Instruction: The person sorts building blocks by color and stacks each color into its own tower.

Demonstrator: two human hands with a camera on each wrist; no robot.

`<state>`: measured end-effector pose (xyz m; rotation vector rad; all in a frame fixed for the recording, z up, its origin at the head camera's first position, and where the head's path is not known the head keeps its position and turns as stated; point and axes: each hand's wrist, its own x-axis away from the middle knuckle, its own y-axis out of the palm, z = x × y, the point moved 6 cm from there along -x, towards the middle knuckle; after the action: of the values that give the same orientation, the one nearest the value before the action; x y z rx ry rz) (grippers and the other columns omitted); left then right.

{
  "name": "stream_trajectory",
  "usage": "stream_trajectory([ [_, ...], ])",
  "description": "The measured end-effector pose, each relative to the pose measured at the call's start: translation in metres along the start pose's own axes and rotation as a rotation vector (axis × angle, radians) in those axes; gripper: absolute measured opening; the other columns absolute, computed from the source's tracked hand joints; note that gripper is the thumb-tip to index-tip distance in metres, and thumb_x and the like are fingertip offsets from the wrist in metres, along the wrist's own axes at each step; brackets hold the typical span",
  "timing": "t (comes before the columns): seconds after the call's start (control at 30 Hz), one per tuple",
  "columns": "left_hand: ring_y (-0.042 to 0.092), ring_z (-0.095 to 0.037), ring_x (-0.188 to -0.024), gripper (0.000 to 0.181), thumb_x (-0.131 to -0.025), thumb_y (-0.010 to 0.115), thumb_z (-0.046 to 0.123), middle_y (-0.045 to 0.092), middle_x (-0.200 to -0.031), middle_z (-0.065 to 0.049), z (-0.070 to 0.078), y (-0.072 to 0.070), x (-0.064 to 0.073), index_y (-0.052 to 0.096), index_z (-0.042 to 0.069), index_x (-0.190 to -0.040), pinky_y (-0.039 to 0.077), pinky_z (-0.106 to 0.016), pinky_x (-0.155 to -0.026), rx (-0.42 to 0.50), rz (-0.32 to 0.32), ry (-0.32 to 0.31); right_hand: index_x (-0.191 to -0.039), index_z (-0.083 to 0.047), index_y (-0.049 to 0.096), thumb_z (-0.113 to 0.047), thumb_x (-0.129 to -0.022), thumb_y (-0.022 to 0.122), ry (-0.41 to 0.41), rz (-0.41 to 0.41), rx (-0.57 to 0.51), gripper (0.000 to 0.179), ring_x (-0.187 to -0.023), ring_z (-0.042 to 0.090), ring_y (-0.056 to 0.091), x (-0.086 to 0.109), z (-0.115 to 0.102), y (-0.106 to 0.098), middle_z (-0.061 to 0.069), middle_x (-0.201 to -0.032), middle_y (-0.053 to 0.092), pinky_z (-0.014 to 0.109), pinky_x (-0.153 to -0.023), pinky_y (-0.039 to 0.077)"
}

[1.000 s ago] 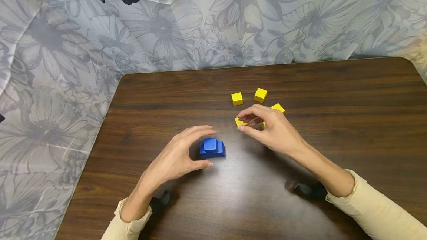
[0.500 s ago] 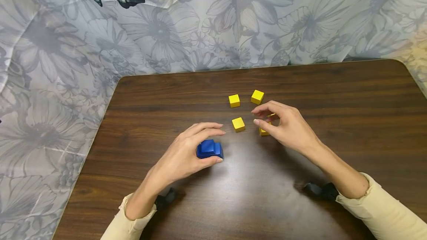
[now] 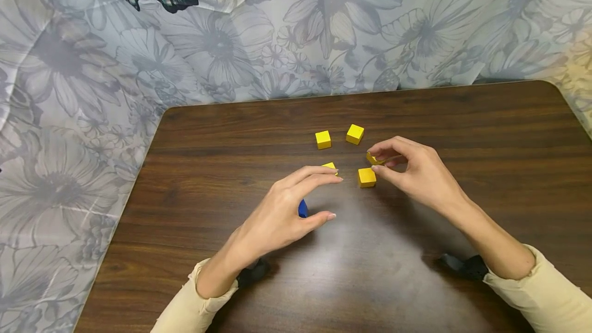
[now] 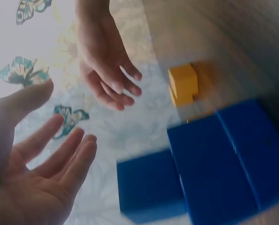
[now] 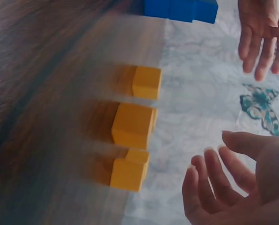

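My left hand (image 3: 287,209) hovers over the small stack of blue blocks (image 3: 302,208), hiding most of it in the head view. Its fingers and thumb are spread apart and hold nothing. The left wrist view shows two blue blocks (image 4: 209,164) side by side with a smaller-looking blue block (image 4: 149,187) on top. My right hand (image 3: 416,168) is above the yellow cubes at the right, fingers loosely bent and nothing between them. A yellow cube (image 3: 367,178) lies by its thumb tip, and another yellow cube (image 3: 372,159) is partly hidden behind its fingers.
Two yellow cubes (image 3: 323,140) lie farther back on the dark wooden table (image 3: 222,137). One yellow cube (image 3: 330,166) is partly covered by the left fingertips. A floral cloth (image 3: 277,30) hangs behind the table's far edge.
My left hand has moved right, passing over the blue blocks toward the yellow cubes. My right hand has shifted right, uncovering the nearer yellow cubes. The blocks appear to stay in place.
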<state>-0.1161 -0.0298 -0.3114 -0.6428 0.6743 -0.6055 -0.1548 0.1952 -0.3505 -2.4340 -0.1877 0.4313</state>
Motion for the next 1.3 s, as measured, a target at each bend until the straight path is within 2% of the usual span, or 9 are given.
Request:
stream_trajectory([
  [0.17, 0.049, -0.011, -0.131, 0.05, -0.084, 0.081, 0.015, 0.057, -0.135, 0.0, 0.004, 0.011, -0.008, 0.061, 0.011, -0.13, 0.04, -0.024, -0.108, 0.012, 0.028, -0.015, -0.108, -0.011, 0.07, 0.003, -0.078, 0.082, 0.01, -0.003, 0.009, 0.034, -0.091, 0.01, 0.064, 0.005, 0.006, -0.004, -0.003, -0.105, 0.07, 0.016, -0.077, 0.053],
  [0.27, 0.051, -0.011, -0.129, 0.046, -0.084, 0.081, 0.014, 0.058, -0.134, 0.001, 0.004, 0.018, -0.012, 0.064, 0.011, -0.126, 0.041, -0.021, -0.106, 0.017, 0.044, -0.053, -0.108, -0.009, 0.07, 0.001, -0.078, 0.082, 0.016, -0.006, 0.011, 0.034, -0.092, 0.014, 0.065, 0.006, 0.01, -0.006, 0.0, -0.105, 0.07, 0.014, -0.077, 0.052],
  [0.37, 0.054, -0.009, -0.122, 0.043, -0.085, 0.081, 0.013, 0.059, -0.132, 0.002, 0.002, 0.026, -0.015, 0.065, 0.011, -0.124, 0.045, -0.017, -0.098, 0.048, 0.048, -0.1, -0.108, -0.009, 0.07, -0.001, -0.079, 0.083, 0.027, -0.01, 0.015, 0.034, -0.091, 0.017, 0.065, 0.008, 0.014, -0.007, 0.001, -0.104, 0.07, 0.012, -0.077, 0.051],
  [0.5, 0.057, -0.006, -0.113, 0.047, -0.084, 0.081, 0.012, 0.059, -0.132, 0.003, -0.004, 0.041, -0.02, 0.064, 0.013, -0.127, 0.048, -0.014, -0.09, 0.112, 0.015, -0.163, -0.11, -0.009, 0.069, -0.003, -0.079, 0.083, 0.031, -0.025, 0.028, 0.035, -0.087, 0.017, 0.065, 0.009, 0.018, -0.007, 0.002, -0.103, 0.07, 0.012, -0.076, 0.05],
  [0.63, 0.057, -0.006, -0.116, 0.051, -0.085, 0.081, 0.014, 0.057, -0.134, 0.004, -0.01, 0.055, -0.024, 0.061, 0.013, -0.132, 0.049, -0.018, -0.091, 0.143, -0.016, -0.211, -0.111, -0.009, 0.069, -0.004, -0.079, 0.083, 0.029, -0.034, 0.056, 0.036, -0.083, 0.014, 0.065, 0.011, 0.022, -0.007, 0.003, -0.104, 0.07, 0.013, -0.074, 0.05],
  [0.83, 0.053, -0.008, -0.124, 0.053, -0.086, 0.08, 0.021, 0.055, -0.138, 0.004, -0.018, 0.069, -0.026, 0.06, 0.015, -0.135, 0.046, -0.02, -0.097, 0.072, -0.02, -0.282, -0.113, -0.01, 0.069, -0.004, -0.079, 0.083, 0.041, -0.072, 0.072, 0.037, -0.082, 0.013, 0.065, 0.011, 0.026, -0.004, 0.002, -0.104, 0.071, 0.016, -0.074, 0.051],
  [1.03, 0.058, -0.016, -0.117, 0.05, -0.086, 0.08, 0.023, 0.055, -0.136, 0.004, -0.029, 0.079, -0.027, 0.061, 0.017, -0.133, 0.048, -0.02, -0.09, 0.053, -0.017, -0.377, -0.113, -0.012, 0.069, -0.006, -0.079, 0.084, 0.063, -0.097, 0.077, 0.038, -0.084, 0.012, 0.065, 0.011, 0.03, 0.002, 0.0, -0.104, 0.07, 0.021, -0.074, 0.053],
  [1.2, 0.06, -0.016, -0.104, 0.048, -0.087, 0.079, 0.022, 0.056, -0.134, 0.003, -0.035, 0.085, -0.027, 0.062, 0.015, -0.132, 0.047, -0.017, -0.084, 0.042, -0.019, -0.401, -0.113, -0.012, 0.069, -0.006, -0.079, 0.084, 0.072, -0.098, 0.084, 0.037, -0.084, 0.012, 0.065, 0.011, 0.033, 0.002, 0.0, -0.104, 0.071, 0.022, -0.074, 0.053],
  [1.3, 0.059, -0.015, -0.104, 0.049, -0.087, 0.079, 0.021, 0.057, -0.132, 0.002, -0.038, 0.088, -0.028, 0.061, 0.013, -0.132, 0.047, -0.018, -0.086, 0.026, -0.012, -0.418, -0.113, -0.012, 0.069, -0.007, -0.08, 0.084, 0.08, -0.114, 0.084, 0.037, -0.086, 0.012, 0.065, 0.011, 0.034, 0.004, 0.0, -0.106, 0.071, 0.021, -0.076, 0.052],
])
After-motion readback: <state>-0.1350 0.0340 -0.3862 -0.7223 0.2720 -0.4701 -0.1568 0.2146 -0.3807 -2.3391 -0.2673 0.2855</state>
